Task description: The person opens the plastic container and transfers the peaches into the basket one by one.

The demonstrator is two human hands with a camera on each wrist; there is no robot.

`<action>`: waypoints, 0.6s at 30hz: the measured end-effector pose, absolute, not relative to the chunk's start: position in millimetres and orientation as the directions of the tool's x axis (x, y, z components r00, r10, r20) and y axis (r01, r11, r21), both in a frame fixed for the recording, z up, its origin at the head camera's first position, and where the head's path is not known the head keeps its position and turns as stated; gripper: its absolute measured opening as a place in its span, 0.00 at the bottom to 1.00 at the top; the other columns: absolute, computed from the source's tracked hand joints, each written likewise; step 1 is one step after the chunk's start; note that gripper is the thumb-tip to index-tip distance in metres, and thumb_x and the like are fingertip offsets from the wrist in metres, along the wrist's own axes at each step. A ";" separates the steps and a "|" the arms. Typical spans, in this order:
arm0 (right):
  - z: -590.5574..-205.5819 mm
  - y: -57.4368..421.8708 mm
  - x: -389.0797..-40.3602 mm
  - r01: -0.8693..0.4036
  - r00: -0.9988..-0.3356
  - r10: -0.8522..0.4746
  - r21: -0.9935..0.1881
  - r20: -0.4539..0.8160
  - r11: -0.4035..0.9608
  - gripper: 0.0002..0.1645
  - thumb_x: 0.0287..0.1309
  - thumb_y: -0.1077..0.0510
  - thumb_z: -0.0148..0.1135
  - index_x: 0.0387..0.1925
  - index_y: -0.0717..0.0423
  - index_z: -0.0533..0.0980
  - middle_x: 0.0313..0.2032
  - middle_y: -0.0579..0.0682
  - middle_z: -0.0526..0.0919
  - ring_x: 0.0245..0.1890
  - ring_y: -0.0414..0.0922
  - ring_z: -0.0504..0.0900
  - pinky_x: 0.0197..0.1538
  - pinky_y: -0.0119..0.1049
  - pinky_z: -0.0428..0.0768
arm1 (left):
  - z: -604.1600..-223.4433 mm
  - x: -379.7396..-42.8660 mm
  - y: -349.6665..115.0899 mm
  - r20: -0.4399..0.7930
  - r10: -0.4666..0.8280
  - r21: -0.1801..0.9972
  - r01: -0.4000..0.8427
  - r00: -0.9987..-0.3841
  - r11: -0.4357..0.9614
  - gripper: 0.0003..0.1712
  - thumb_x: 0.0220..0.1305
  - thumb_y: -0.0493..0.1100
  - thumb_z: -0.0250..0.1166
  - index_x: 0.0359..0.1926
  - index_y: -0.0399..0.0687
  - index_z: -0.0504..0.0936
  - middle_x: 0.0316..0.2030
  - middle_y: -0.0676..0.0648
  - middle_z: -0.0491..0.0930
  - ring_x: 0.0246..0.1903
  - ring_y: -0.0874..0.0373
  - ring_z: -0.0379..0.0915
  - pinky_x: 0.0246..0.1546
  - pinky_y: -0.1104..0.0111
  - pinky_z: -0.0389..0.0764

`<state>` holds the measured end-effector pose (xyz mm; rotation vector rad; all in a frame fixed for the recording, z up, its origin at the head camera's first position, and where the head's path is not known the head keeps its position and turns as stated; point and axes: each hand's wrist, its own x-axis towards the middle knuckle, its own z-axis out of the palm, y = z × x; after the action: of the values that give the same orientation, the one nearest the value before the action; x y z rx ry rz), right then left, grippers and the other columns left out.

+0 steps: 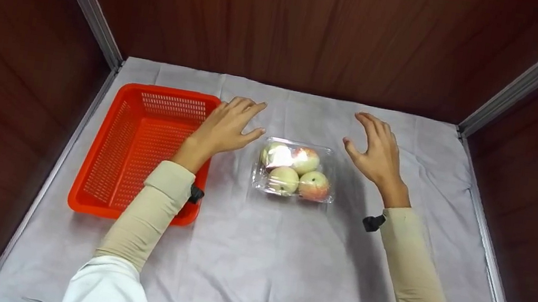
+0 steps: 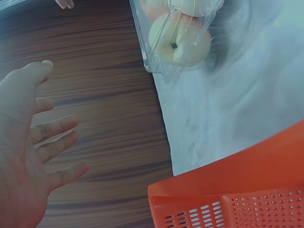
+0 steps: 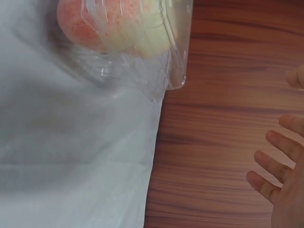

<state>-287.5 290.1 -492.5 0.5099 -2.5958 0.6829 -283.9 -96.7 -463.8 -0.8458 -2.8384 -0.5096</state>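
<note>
Hands released: left hand (image 1: 227, 126) and right hand (image 1: 379, 154) with fingers loosely parted, to left and right of clear plastic box (image 1: 292, 194), both apart from it. Box near mid-scene, on grey cloth (image 1: 274, 258); four pale, partly reddish fruits (image 1: 284, 180) inside. Red basket (image 1: 152, 147) farther left, partly covered by left forearm (image 1: 143, 223) in head view. Dark wood-grain panel (image 1: 278, 19) at far side.

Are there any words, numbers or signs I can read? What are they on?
None that can be read: no words, numbers or signs show on the clear box, the fruit, the red basket, the cloth or the walls. The black wrist devices are too small to tell.
</note>
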 end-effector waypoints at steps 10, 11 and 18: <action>-494.7 288.4 -284.8 -0.449 -0.843 -0.240 -0.385 0.481 0.806 0.38 0.64 0.45 0.66 0.72 0.53 0.74 0.71 0.55 0.77 0.70 0.59 0.74 0.70 0.62 0.70 | -466.4 -279.3 -90.9 0.216 0.520 0.280 0.562 -0.827 0.778 0.37 0.79 0.60 0.57 0.80 0.50 0.67 0.69 0.40 0.76 0.73 0.43 0.68 0.74 0.42 0.70; -494.8 288.0 -284.4 -0.451 -0.842 -0.240 -0.387 0.482 0.804 0.38 0.64 0.45 0.67 0.72 0.53 0.74 0.71 0.55 0.77 0.69 0.59 0.74 0.70 0.62 0.70 | -466.6 -279.0 -90.3 0.216 0.522 0.279 0.564 -0.825 0.777 0.37 0.79 0.60 0.57 0.80 0.50 0.67 0.69 0.41 0.76 0.73 0.44 0.68 0.73 0.42 0.70; -495.7 286.9 -281.7 -0.454 -0.841 -0.239 -0.393 0.485 0.799 0.37 0.65 0.45 0.66 0.72 0.54 0.75 0.71 0.55 0.77 0.70 0.59 0.74 0.71 0.62 0.70 | -467.2 -275.4 -84.2 0.203 0.537 0.277 0.574 -0.819 0.771 0.36 0.78 0.59 0.57 0.80 0.51 0.67 0.70 0.40 0.75 0.73 0.44 0.67 0.73 0.41 0.70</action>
<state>-281.7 286.9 -495.7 0.5212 -2.5715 0.7094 -275.4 -84.2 -467.2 -0.8971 -2.8495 -0.5005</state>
